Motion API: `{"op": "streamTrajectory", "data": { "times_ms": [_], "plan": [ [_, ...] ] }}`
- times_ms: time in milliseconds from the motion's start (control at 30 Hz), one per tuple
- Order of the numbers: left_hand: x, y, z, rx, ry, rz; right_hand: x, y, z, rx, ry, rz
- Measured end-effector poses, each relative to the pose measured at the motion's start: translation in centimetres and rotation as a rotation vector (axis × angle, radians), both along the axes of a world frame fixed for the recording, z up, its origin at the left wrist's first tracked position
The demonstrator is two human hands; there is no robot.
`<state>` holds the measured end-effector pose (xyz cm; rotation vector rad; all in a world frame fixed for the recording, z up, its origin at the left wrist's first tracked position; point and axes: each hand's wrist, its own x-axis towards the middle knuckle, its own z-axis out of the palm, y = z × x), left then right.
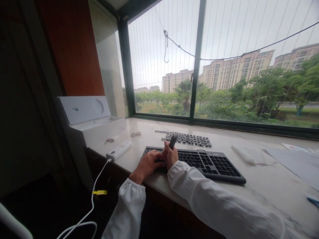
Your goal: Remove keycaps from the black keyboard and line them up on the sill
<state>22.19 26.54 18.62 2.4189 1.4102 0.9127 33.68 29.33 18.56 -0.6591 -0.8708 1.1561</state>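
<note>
A black keyboard (209, 163) lies on the pale stone sill (261, 186) in front of the window. My left hand (147, 165) rests on the keyboard's left end with the fingers curled down onto the keys. My right hand (170, 155) is closed around a small dark grey tool (172, 141) that sticks up from the fist, just above the left keys. Behind the keyboard lies a flat sheet of loose black keycaps (185, 138). Both arms wear white sleeves.
An open white box (92, 121) stands at the sill's left end. A white power bank (119, 150) with a white cable (92, 202) hanging off the edge lies beside it. Clear plastic wrap (251, 154) and papers (296, 162) lie to the right. A large window (224, 66) rises behind.
</note>
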Motion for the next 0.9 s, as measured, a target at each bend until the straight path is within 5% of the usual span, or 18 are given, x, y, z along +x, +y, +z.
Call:
{"op": "streamTrajectory", "data": {
  "times_ms": [167, 900],
  "plan": [
    [0.1, -0.2, -0.1, 0.004, -0.032, 0.022, -0.1, 0.3, -0.1, -0.022, 0.120, 0.030],
    [0.3, -0.3, -0.3, 0.017, -0.038, 0.089, -0.2, 0.4, -1.0, 0.066, -0.120, -0.127]
  ]
}}
